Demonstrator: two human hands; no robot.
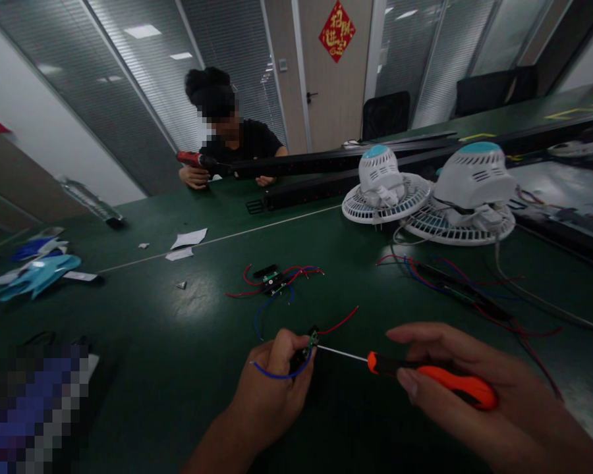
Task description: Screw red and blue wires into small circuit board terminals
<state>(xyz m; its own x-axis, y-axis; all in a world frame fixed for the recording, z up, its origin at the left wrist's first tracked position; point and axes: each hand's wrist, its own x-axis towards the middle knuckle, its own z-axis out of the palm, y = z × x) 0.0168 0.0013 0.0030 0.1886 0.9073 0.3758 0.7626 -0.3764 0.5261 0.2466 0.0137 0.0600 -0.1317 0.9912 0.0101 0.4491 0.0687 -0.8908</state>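
Observation:
My left hand (pixel 271 388) pinches a small circuit board (pixel 313 339) with a black part beside it. A red wire (pixel 340 323) sticks out to the right and a blue wire (pixel 281 376) curls over my fingers. In my right hand (pixel 479 388) lies an orange and black screwdriver (pixel 454 387), its handle between thumb and palm with the index finger raised. The thin shaft points left, its tip at the board. Just beyond my left hand, another board assembly (pixel 273 282) with red and blue wires rests on the green table (pixel 217 355).
Two white fan heads (pixel 385 184) lie grille-down at the back right, beside wired black strips (pixel 464 293). Across the table a person holds a red power drill (pixel 192 158) at long black bars (pixel 306 164). Paper scraps (pixel 190 238), a bottle (pixel 89 201) and blue fan blades (pixel 39 273) lie left.

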